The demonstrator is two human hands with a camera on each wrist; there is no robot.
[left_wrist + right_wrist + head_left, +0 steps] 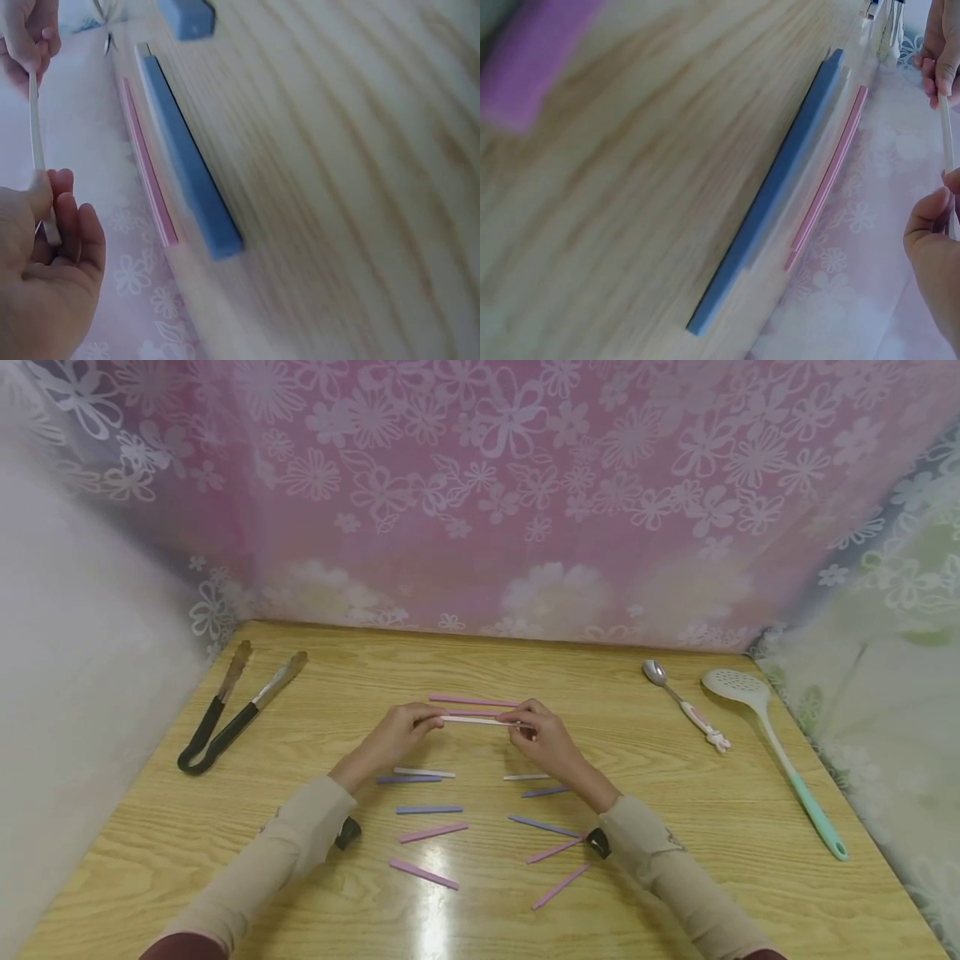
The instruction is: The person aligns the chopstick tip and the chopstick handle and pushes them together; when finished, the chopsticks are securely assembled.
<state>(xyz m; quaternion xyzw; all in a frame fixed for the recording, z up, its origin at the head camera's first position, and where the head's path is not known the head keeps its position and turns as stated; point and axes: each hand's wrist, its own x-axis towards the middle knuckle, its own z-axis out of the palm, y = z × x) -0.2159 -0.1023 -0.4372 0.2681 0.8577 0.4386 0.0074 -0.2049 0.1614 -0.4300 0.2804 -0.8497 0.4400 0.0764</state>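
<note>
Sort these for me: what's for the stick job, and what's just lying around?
Job, it seems:
- white stick, pinched by left fingers and right fingers
- probably the other white sticks, blue sticks and pink sticks

Likely just lying around:
- black-handled tongs
- metal spoon
- slotted spoon

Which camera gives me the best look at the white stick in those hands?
The left wrist view: the white stick looks larger there, between left hand and right hand, one end showing. The head view shows it smaller; the right wrist view has it at the picture's edge, partly hidden.
</note>
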